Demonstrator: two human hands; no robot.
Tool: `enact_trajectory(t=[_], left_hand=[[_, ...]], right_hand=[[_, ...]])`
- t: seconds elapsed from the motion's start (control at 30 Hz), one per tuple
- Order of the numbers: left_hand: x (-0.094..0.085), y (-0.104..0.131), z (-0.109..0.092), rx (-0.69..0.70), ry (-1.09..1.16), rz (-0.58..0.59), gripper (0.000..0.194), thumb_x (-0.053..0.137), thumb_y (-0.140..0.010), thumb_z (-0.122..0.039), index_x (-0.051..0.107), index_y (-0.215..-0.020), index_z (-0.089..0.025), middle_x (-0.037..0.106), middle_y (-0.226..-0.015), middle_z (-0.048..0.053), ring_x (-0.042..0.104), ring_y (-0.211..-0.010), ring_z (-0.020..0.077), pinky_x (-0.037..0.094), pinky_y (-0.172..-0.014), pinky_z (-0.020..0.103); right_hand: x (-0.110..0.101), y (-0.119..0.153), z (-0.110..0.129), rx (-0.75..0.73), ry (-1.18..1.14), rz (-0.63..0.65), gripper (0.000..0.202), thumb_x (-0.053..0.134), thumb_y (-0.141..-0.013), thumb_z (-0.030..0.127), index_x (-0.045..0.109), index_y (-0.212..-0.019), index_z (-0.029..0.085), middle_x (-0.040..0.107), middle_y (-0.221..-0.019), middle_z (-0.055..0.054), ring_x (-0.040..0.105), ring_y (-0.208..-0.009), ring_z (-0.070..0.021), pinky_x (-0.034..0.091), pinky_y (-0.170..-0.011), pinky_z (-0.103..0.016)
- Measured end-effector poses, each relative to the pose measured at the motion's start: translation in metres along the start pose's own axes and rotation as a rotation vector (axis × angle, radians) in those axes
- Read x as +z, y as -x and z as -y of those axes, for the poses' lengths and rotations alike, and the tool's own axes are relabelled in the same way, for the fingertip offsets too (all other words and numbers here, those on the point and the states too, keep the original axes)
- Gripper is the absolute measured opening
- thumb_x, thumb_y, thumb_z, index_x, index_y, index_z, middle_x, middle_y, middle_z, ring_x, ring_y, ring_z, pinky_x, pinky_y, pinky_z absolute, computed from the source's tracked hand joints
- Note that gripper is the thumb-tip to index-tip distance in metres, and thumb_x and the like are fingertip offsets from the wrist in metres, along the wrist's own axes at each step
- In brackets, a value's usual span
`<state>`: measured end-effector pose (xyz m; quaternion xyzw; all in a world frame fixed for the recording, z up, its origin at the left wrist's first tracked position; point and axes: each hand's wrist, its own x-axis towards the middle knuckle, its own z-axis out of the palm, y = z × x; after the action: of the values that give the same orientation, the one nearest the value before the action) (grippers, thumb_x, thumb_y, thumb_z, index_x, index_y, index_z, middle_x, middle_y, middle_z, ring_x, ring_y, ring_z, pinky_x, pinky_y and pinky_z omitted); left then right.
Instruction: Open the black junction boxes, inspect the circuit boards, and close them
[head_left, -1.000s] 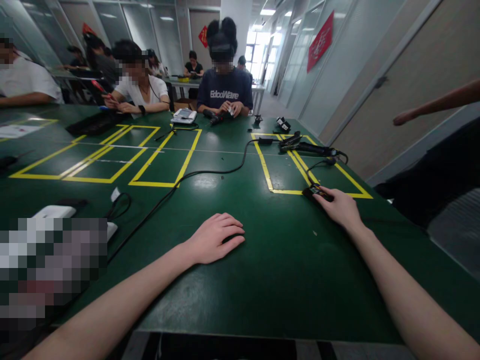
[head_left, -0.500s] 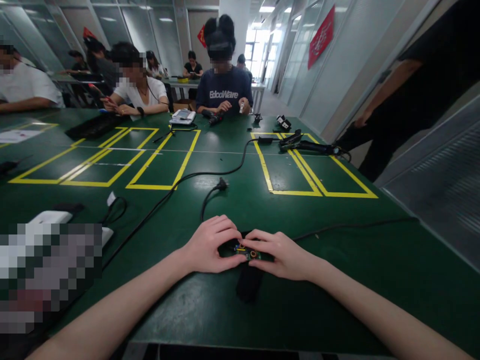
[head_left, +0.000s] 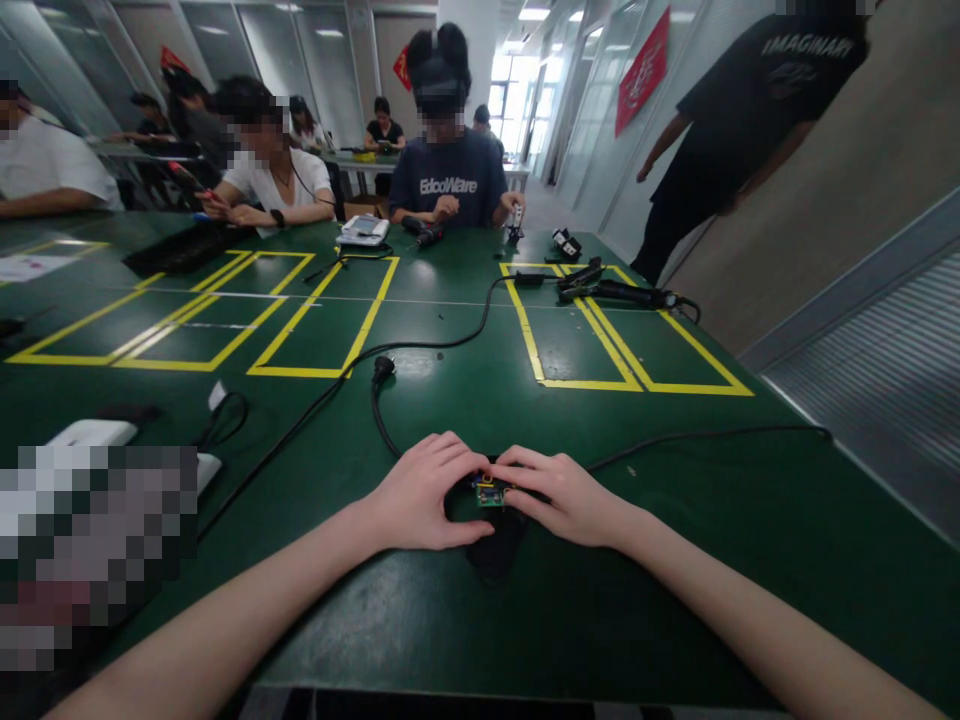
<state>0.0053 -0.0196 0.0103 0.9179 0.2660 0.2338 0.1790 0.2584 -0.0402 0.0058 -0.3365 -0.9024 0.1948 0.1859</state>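
The right hand pinched the right end of a small green circuit board between its thumb and fingers. The left hand curved around the other side, index fingertip close against the board's far edge, thumb apart from it; whether it gripped anything could not be told. The board lay between both hands, low over the near part of the table. The step in hand looked like steadying and handling the board; any shift of grip would call for light fingertips on its edges, clear of the raised components.

Beyond the left hand, a short cord led to a black plug; a thin black cable ran off rightward from behind the right hand. Farther out lay yellow tape outlines and a dark, elongated device. Opposite sat a person in a navy T-shirt.
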Motion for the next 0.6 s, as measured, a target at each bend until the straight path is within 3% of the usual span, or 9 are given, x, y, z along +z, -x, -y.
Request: enact_trajectory(t=[0.1, 0.2, 0.37, 0.6], left_hand=[[-0.0011, -0.0004, -0.0007, -0.034, 0.030, -0.004, 0.040, 0.077, -0.079, -0.031, 0.063, -0.115, -0.020, 0.073, -0.104, 0.007, 0.063, -0.098, 0.0251, 0.051, -0.088, 0.039], [-0.0019, -0.0009, -0.0011, -0.045, 0.054, 0.000, 0.039, 0.074, -0.080, -0.027, 0.064, -0.118, -0.020, 0.072, -0.104, 0.007, 0.062, -0.099, 0.0247, 0.052, -0.088, 0.038], [-0.0019, -0.0010, -0.0009, -0.033, 0.057, 0.011, 0.048, 0.078, -0.081, -0.034, 0.064, -0.125, -0.020, 0.073, -0.110, 0.008, 0.062, -0.103, 0.0261, 0.052, -0.092, 0.041], [-0.0016, -0.0009, 0.0006, -0.029, 0.024, 0.033, 0.058, 0.078, -0.081, -0.050, 0.063, -0.129, -0.023, 0.071, -0.121, 0.009, 0.061, -0.116, 0.0299, 0.043, -0.108, 0.047]], right_hand=[[0.0002, -0.0004, -0.0030, 0.008, -0.078, -0.031, 0.040, 0.040, -0.110, 0.035, 0.068, -0.134, 0.021, 0.070, -0.118, -0.011, 0.070, -0.100, -0.0199, 0.056, -0.085, -0.032], [0.0003, -0.0022, -0.0042, 0.026, -0.204, -0.081, 0.042, 0.037, -0.111, 0.035, 0.073, -0.126, 0.020, 0.071, -0.113, -0.011, 0.069, -0.099, -0.0196, 0.055, -0.087, -0.032], [-0.0021, -0.0068, -0.0023, 0.100, -0.353, -0.127, 0.041, 0.045, -0.108, 0.041, 0.079, -0.110, 0.019, 0.073, -0.101, -0.010, 0.069, -0.092, -0.0197, 0.054, -0.084, -0.032], [-0.0021, -0.0075, -0.0016, 0.192, -0.409, -0.129, 0.037, 0.052, -0.104, 0.044, 0.080, -0.105, 0.020, 0.073, -0.099, -0.009, 0.068, -0.087, -0.0196, 0.054, -0.074, -0.031]])
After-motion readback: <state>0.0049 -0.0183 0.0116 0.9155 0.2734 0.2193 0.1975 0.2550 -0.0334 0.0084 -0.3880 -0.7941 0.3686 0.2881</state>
